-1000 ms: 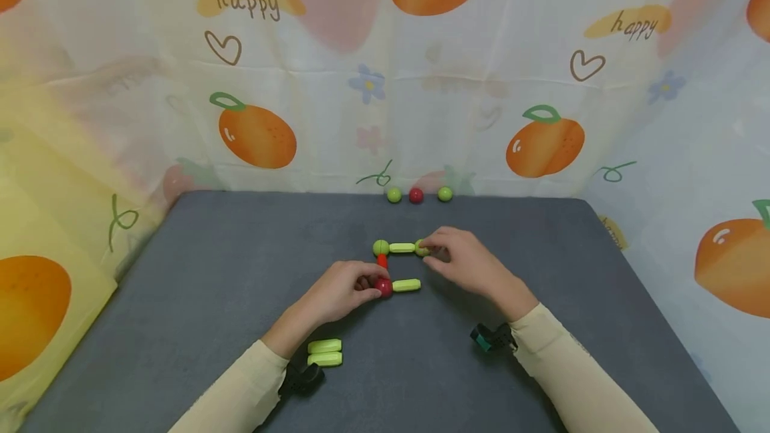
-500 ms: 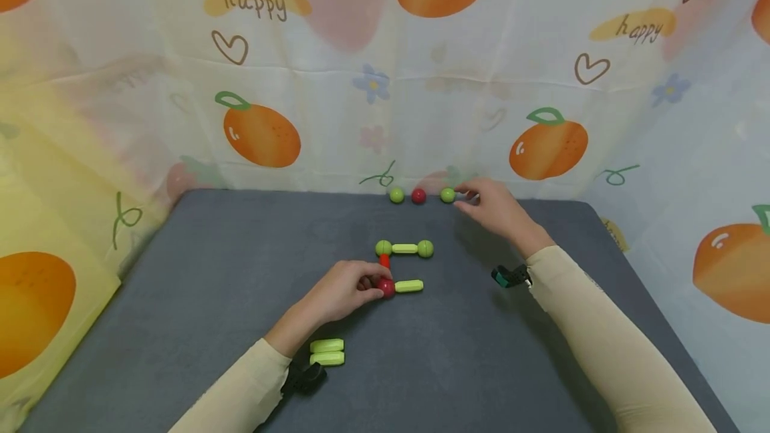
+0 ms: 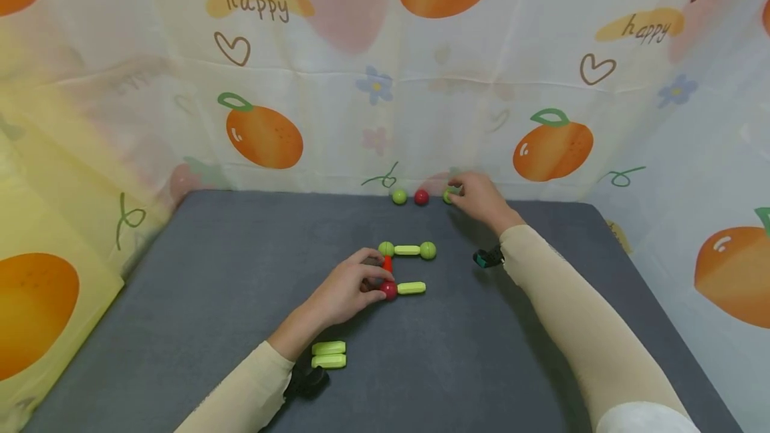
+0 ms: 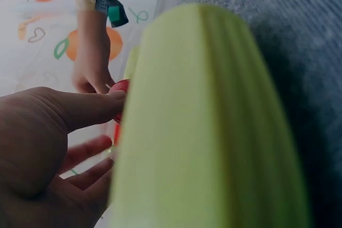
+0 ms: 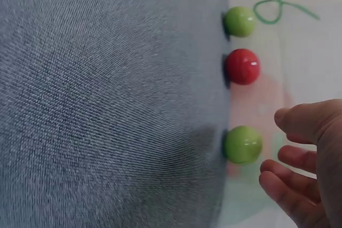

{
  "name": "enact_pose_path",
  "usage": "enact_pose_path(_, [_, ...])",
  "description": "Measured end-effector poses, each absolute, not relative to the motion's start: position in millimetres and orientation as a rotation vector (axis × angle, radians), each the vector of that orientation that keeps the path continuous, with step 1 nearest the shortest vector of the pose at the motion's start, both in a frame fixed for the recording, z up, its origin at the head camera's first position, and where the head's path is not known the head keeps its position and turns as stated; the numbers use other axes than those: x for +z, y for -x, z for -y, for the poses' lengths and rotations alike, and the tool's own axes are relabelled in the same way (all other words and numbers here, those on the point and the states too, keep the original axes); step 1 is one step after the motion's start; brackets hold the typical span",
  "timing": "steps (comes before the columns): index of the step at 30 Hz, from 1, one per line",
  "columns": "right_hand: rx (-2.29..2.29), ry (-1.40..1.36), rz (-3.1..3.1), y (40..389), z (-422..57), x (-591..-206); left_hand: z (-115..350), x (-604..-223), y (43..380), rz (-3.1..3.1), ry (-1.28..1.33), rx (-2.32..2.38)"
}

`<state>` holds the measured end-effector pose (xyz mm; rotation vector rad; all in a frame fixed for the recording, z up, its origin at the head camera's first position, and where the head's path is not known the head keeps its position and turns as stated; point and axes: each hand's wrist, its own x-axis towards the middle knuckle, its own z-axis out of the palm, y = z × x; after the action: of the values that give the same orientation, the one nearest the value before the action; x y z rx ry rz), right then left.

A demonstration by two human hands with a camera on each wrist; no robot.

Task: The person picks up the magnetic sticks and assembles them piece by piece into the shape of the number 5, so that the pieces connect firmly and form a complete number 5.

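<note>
My left hand [image 3: 347, 288] holds the red ball [image 3: 390, 291] at the near corner of a construction, thumb below and a finger above. A yellow-green stick [image 3: 412, 288] points right from that ball. A red stick [image 3: 388, 264] runs back to a green ball [image 3: 386, 248], joined by another yellow-green stick [image 3: 408, 250] to a second green ball [image 3: 428, 250]. At the back edge my right hand [image 3: 479, 199] surrounds a loose green ball [image 5: 243, 145], partly hidden in the head view. The right wrist view shows its thumb and fingers spread, with a gap to the ball.
A loose red ball [image 3: 422, 197] and a green ball [image 3: 400, 197] sit along the back edge. Two yellow-green sticks [image 3: 329, 354] lie side by side by the left wrist; one looms large in the left wrist view. A printed curtain [image 3: 337, 125] hangs behind the grey table [image 3: 240, 272].
My right hand has left the construction's right green ball and moved back to the loose green ball at the edge. The left hand stays at the red ball, one finger now raised toward the red stick.
</note>
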<state>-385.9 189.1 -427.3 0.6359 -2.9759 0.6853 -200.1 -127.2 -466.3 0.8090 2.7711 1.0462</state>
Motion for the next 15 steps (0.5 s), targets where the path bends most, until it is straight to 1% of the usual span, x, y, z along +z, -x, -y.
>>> enact_pose_path(6, [0.619,-0.642,2.977,393.6,-183.2,-436.7,127.0,-465.2,200.0,-2.739,-0.832,1.069])
enact_pose_path(15, [0.647,-0.609,2.977,392.0,-185.0,-449.0,126.4,-465.5,201.6,-2.709,-0.850,1.090])
